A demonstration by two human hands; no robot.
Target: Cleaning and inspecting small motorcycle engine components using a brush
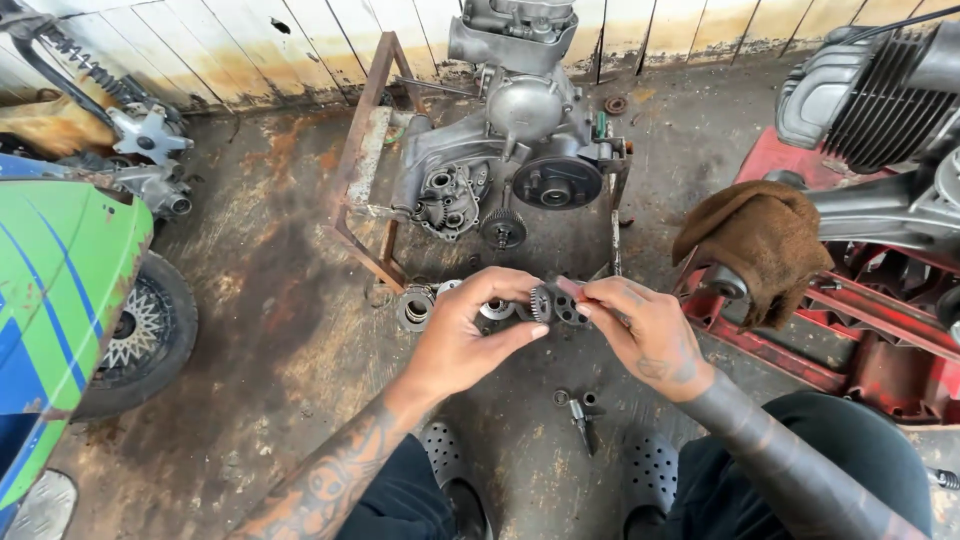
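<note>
Our left hand (462, 345) and right hand (645, 335) meet in front of us, both tattooed forearms angling inward. Our fingers (520, 335) are curled and pinched shut, tips nearly touching between the hands.

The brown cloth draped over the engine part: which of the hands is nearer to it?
Right. The right hand sits just below-left of the brown cloth; the left hand lies farther left.
</note>
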